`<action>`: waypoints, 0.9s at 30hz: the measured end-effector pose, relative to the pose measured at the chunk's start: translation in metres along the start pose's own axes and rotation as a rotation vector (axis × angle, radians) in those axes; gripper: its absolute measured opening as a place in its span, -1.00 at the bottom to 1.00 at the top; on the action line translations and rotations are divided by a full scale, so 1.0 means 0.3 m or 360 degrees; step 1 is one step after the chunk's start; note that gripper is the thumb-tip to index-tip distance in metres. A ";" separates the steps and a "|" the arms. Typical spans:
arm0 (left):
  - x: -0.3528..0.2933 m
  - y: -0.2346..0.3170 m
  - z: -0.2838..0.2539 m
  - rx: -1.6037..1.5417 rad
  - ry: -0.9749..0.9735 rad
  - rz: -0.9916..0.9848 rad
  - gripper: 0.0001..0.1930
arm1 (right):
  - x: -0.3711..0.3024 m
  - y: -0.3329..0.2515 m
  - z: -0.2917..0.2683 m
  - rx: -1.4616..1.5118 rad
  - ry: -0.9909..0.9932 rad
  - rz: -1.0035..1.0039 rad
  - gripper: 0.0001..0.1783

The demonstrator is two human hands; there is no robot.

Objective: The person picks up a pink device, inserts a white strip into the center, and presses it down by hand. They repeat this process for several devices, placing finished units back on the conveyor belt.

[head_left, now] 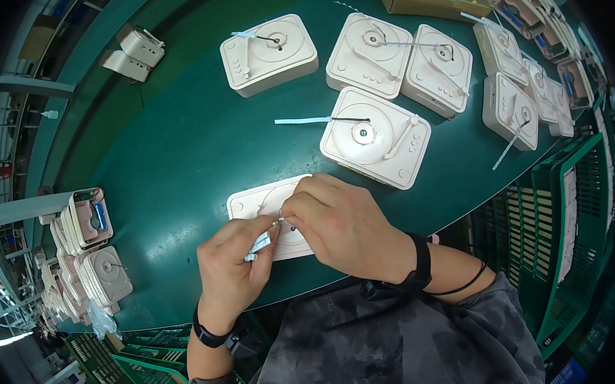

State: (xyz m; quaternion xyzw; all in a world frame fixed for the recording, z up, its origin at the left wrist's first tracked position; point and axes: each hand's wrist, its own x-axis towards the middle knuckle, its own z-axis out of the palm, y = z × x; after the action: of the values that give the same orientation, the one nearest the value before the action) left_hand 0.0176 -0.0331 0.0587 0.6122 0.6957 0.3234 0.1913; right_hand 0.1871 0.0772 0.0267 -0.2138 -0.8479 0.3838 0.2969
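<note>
Right in front of me on the green table lies a cream housing shaped like a small record player [248, 201], partly covered by my hands. My left hand [231, 261] is closed, pinching a pale blue-and-white strip [261, 243] between thumb and fingers. A small whitish connector or wire end [277, 222] shows between the two hands. From the right, my right hand [351, 224] reaches over the housing with its fingertips pinched close to that end; what they grip is hidden. Just beyond sits another cream record-player unit [406, 163], its dark wire ending in a pale blue sleeve [302, 121].
More units stand farther back, including one at the left [259, 67] and several at the right [511, 110]. Stacked cream shells [105, 278] fill the table's left side. A cardboard box [406, 3] is at the back. Green crates [533, 229] stand by the right edge.
</note>
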 end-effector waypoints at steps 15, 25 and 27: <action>-0.006 0.021 0.005 0.0491 -0.0055 0.0126 -0.60 | -0.002 0.015 -0.002 -0.0085 0.0022 -0.0187 -0.88; 0.015 0.052 0.002 0.0673 -0.0105 0.0237 -0.54 | -0.006 0.007 0.006 -0.0235 0.0045 -0.0231 -0.86; 0.016 0.046 0.007 0.0628 -0.0096 0.0263 -0.51 | -0.009 0.011 0.010 -0.0233 0.0056 -0.0235 -0.86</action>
State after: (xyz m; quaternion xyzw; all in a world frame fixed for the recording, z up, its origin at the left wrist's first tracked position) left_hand 0.0282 -0.0273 0.0674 0.7021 0.6870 0.1769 0.0612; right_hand 0.1877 0.0760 0.0216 -0.1784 -0.8818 0.2941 0.3227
